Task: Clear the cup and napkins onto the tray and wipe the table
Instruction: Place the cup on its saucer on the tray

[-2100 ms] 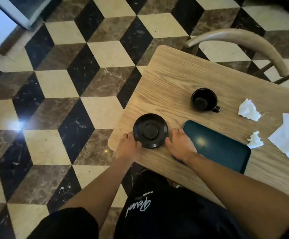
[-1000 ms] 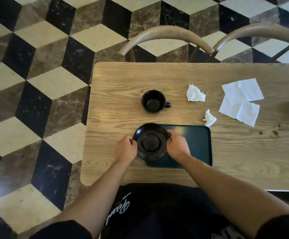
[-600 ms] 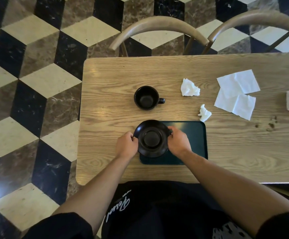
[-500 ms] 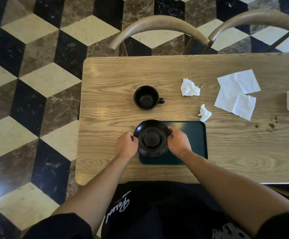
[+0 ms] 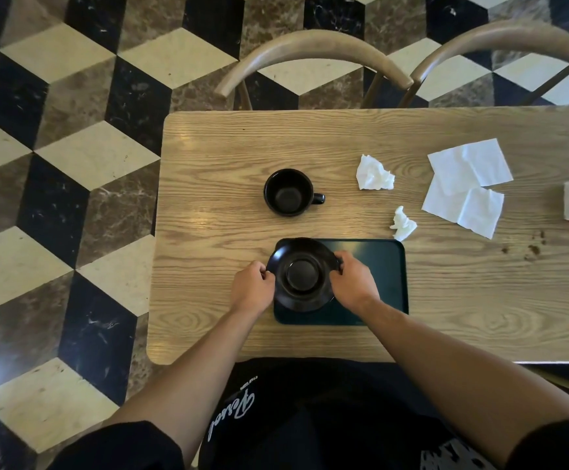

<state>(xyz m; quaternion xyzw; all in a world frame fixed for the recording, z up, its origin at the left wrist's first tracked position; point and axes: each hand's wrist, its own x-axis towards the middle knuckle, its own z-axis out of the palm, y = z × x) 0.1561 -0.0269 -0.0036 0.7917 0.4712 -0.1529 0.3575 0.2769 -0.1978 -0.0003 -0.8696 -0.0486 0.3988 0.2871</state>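
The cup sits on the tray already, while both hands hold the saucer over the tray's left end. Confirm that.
Not quite. The head view shows the cup standing on the bare table, beyond the tray, not on it. The rest holds: the left hand and the right hand grip the saucer by its rim over the tray's left end.

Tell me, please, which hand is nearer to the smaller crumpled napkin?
Right. The right hand grips the saucer's right rim, below-left of the smaller crumpled napkin; the left hand grips the far rim.
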